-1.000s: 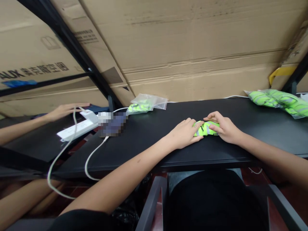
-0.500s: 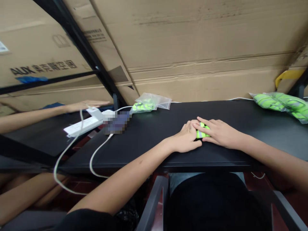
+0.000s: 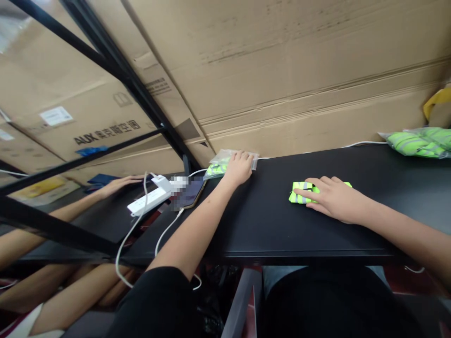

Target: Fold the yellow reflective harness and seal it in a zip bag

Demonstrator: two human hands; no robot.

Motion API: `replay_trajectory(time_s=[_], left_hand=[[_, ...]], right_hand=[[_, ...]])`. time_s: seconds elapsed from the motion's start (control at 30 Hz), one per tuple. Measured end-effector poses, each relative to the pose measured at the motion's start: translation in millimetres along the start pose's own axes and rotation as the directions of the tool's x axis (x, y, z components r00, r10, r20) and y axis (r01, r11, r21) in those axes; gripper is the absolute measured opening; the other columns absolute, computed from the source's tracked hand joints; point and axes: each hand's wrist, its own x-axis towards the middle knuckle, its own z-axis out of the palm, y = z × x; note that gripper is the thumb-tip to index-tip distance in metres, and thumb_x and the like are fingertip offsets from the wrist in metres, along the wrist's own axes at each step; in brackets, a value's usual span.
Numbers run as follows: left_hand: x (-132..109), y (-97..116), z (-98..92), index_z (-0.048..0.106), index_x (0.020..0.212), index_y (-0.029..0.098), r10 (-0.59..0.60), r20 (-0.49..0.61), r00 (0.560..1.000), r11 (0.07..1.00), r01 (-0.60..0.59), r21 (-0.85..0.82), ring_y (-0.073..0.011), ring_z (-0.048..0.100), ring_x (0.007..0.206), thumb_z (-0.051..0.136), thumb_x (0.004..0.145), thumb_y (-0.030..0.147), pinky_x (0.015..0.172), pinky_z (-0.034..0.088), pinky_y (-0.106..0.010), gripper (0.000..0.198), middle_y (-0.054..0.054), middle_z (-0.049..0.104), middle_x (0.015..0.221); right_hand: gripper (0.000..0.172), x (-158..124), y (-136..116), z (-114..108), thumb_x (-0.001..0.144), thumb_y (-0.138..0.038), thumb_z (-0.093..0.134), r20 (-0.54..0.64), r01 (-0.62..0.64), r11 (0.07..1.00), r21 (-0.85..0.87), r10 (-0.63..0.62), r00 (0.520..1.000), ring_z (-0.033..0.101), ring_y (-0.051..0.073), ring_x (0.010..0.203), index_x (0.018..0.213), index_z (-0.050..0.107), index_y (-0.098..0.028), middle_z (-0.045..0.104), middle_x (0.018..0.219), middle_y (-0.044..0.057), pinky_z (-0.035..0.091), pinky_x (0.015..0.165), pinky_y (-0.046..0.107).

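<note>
A small folded neon-green cloth with grey reflective stripes (image 3: pixel 299 193) lies on the black table (image 3: pixel 268 225). My right hand (image 3: pixel 333 199) lies flat on top of it, fingers stretched out and pressing it down. My left hand (image 3: pixel 239 167) has reached to the back of the table and rests on a clear plastic bag (image 3: pixel 225 162) that holds another green piece. Its fingers curl down over the bag's edge; whether they grip it is unclear.
More bagged green pieces (image 3: pixel 419 142) lie at the far right. A white power strip (image 3: pixel 150 199), a phone (image 3: pixel 188 193) and cables sit at the left. Another person's hand (image 3: pixel 120 184) rests on the neighbouring table. Cardboard boxes (image 3: pixel 282 70) wall the back.
My left hand left the folded green cloth and moved to the back left onto the plastic bag. My right hand stayed on the cloth, now flat. The view swung left.
</note>
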Motion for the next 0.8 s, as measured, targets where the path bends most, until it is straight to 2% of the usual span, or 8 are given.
replay_trajectory(time_s=[0.1, 0.23, 0.33, 0.43, 0.5, 0.63, 0.7, 0.8], left_hand=[[-3.8, 13.8, 3.2, 0.062, 0.113, 0.011, 0.015, 0.037, 0.999, 0.999, -0.016, 0.036, -0.0383, 0.056, 0.116, 0.043, 0.088, 0.014, 0.098, 0.039, -0.057, 0.032, -0.022, 0.067, 0.113], [-27.2, 59.9, -14.1, 0.063, 0.114, 0.015, 0.160, 0.081, 0.984, 0.987, -0.160, -0.002, -0.0317, 0.062, 0.105, 0.047, 0.093, 0.029, 0.092, 0.043, -0.047, 0.030, -0.015, 0.068, 0.107], [-43.8, 90.8, -38.6, 0.059, 0.117, 0.019, 0.339, 0.083, 0.937, 0.936, -0.327, -0.132, -0.0305, 0.059, 0.108, 0.055, 0.087, 0.064, 0.096, 0.043, -0.044, 0.054, -0.011, 0.066, 0.114], [-42.7, 106.5, -52.1, 0.054, 0.121, 0.013, 0.338, 0.079, 0.938, 0.911, -0.305, -0.276, -0.0362, 0.053, 0.118, 0.061, 0.066, 0.085, 0.102, 0.041, -0.048, 0.091, -0.018, 0.059, 0.127], [-31.4, 108.8, -51.1, 0.042, 0.139, 0.010, 0.352, 0.168, 0.921, 0.899, -0.282, -0.335, -0.0420, 0.040, 0.136, 0.068, 0.056, 0.085, 0.113, 0.030, -0.054, 0.115, -0.024, 0.045, 0.147], [-7.6, 98.3, -43.1, 0.008, 0.159, 0.019, 0.462, 0.415, 0.784, 0.837, -0.231, -0.496, -0.0434, 0.008, 0.153, 0.078, 0.052, 0.075, 0.120, 0.007, -0.063, 0.140, -0.019, 0.015, 0.166], [-6.1, 87.4, -43.2, 0.005, 0.160, 0.025, 0.481, 0.458, 0.747, 0.813, -0.186, -0.551, -0.0431, 0.002, 0.153, 0.082, 0.049, 0.071, 0.120, 0.007, -0.066, 0.143, -0.017, 0.011, 0.167], [-16.7, 70.6, -46.4, 0.010, 0.160, 0.029, 0.435, 0.532, 0.726, 0.840, -0.116, -0.530, -0.0483, 0.003, 0.151, 0.088, 0.041, 0.068, 0.115, 0.012, -0.072, 0.148, -0.020, 0.010, 0.167]], right_hand=[[0.047, 0.1, 12.1, 4.5, 0.104, -0.043, 0.034, 0.006, -0.025, 1.000, -0.013, 0.025, 1.000, 0.065, 0.030, 0.091, 0.149, 0.044, -0.032, 0.061, 0.130, 0.017, 0.047, 0.071, 0.039], [0.048, -1.8, 36.6, 12.3, 0.105, -0.042, 0.031, 0.032, -0.039, 0.999, -0.016, 0.040, 0.999, 0.066, 0.029, 0.091, 0.150, 0.043, -0.030, 0.062, 0.129, 0.017, 0.048, 0.072, 0.039], [0.049, -3.2, 50.1, 17.7, 0.105, -0.041, 0.030, 0.036, -0.032, 0.999, 0.007, 0.032, 0.999, 0.066, 0.030, 0.095, 0.150, 0.042, -0.028, 0.060, 0.132, 0.018, 0.049, 0.074, 0.040], [0.049, -3.7, 54.2, 20.3, 0.105, -0.041, 0.030, 0.037, -0.035, 0.999, 0.029, 0.034, 0.999, 0.067, 0.030, 0.096, 0.151, 0.042, -0.027, 0.060, 0.134, 0.018, 0.051, 0.076, 0.042], [0.049, -4.0, 53.8, 20.2, 0.105, -0.041, 0.031, 0.031, -0.041, 0.998, 0.052, 0.039, 0.999, 0.067, 0.032, 0.098, 0.150, 0.043, -0.027, 0.060, 0.135, 0.018, 0.052, 0.077, 0.044], [0.050, -7.0, 53.3, 17.2, 0.104, -0.041, 0.033, 0.000, -0.073, 0.986, 0.151, 0.074, 0.997, 0.066, 0.034, 0.107, 0.150, 0.044, -0.024, 0.059, 0.137, 0.019, 0.054, 0.083, 0.048], [0.051, -9.3, 54.1, 15.0, 0.105, -0.041, 0.033, -0.016, -0.093, 0.966, 0.240, 0.100, 0.995, 0.066, 0.033, 0.111, 0.152, 0.042, -0.024, 0.060, 0.137, 0.019, 0.054, 0.086, 0.048], [0.052, -12.0, 55.0, 11.8, 0.105, -0.043, 0.032, -0.032, -0.120, 0.934, 0.337, 0.139, 0.990, 0.063, 0.032, 0.119, 0.153, 0.040, -0.025, 0.060, 0.138, 0.017, 0.053, 0.093, 0.049]])
